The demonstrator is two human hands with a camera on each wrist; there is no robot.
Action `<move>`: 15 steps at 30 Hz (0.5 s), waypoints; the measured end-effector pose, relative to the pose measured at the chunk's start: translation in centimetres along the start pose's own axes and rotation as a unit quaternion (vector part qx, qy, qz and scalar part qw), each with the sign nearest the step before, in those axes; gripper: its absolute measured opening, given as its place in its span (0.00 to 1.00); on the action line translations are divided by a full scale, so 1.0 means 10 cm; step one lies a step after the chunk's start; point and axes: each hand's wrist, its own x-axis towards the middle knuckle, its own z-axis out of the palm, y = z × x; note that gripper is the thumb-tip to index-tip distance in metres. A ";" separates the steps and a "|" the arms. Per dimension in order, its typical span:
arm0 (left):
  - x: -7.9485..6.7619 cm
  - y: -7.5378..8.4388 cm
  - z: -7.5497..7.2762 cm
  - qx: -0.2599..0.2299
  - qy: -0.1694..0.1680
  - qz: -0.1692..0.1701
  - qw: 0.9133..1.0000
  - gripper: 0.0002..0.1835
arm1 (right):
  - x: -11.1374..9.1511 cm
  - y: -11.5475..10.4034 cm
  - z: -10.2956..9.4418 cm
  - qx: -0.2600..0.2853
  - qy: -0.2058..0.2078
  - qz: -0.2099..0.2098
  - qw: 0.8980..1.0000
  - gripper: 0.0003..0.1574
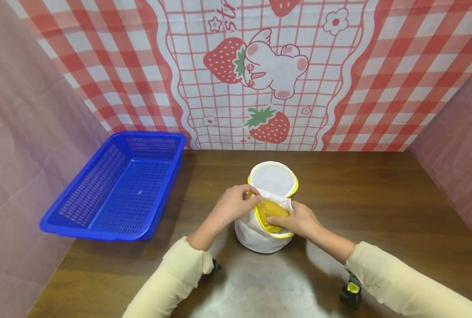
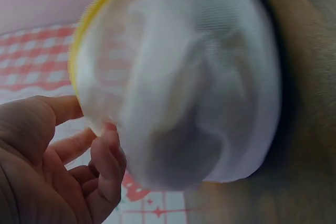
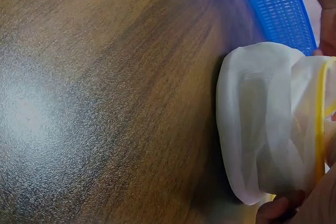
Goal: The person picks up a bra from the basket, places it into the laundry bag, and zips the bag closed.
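A white mesh laundry bag (image 1: pixel 256 238) with a yellow-edged opening stands on the table, its round lid (image 1: pixel 273 179) folded back behind it. Inside lies a bundled mustard-yellow cloth (image 1: pixel 275 209). My left hand (image 1: pixel 237 204) pinches the bag's rim on the left; the left wrist view shows thumb and fingers at the yellow edge (image 2: pixel 79 51). On the right, my right hand (image 1: pixel 302 220) grips the rim, thumb reaching inside over the cloth and fingers outside the wall. Part of the right hand (image 3: pixel 315 203) shows at the lower right of the right wrist view, beside the bag.
A blue plastic basket (image 1: pixel 140 194) with slotted walls stands at the left of the brown wooden table (image 1: pixel 359 190). Behind the table hangs a red-and-white checked cloth (image 1: pixel 383 88) printed with strawberries. Pink curtains (image 1: pixel 21 132) flank both sides.
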 end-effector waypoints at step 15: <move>0.06 0.07 0.19 0.128 -0.033 -0.044 0.990 0.19 | 0.00 0.08 -0.10 0.170 -0.031 0.002 0.985 0.22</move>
